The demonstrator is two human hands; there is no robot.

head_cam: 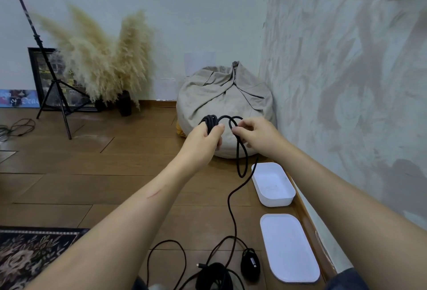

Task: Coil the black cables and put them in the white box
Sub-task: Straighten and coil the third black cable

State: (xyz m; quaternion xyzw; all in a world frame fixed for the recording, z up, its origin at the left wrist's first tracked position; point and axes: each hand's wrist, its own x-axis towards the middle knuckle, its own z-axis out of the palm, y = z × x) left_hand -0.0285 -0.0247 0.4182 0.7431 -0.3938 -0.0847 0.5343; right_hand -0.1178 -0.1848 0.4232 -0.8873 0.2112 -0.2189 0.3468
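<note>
My left hand grips a bundle of black cable loops held up at chest height. My right hand pinches a fresh loop of the same black cable just to the right of the bundle. The loop hangs down below my hands, and its free length trails to the floor. An open white box stands on the floor below and to the right. More black cables lie in a heap on the floor near the bottom edge.
A white lid lies flat in front of the box, along the right wall. A beige beanbag sits in the corner behind my hands. A tripod stand, pampas grass and a patterned rug occupy the left side.
</note>
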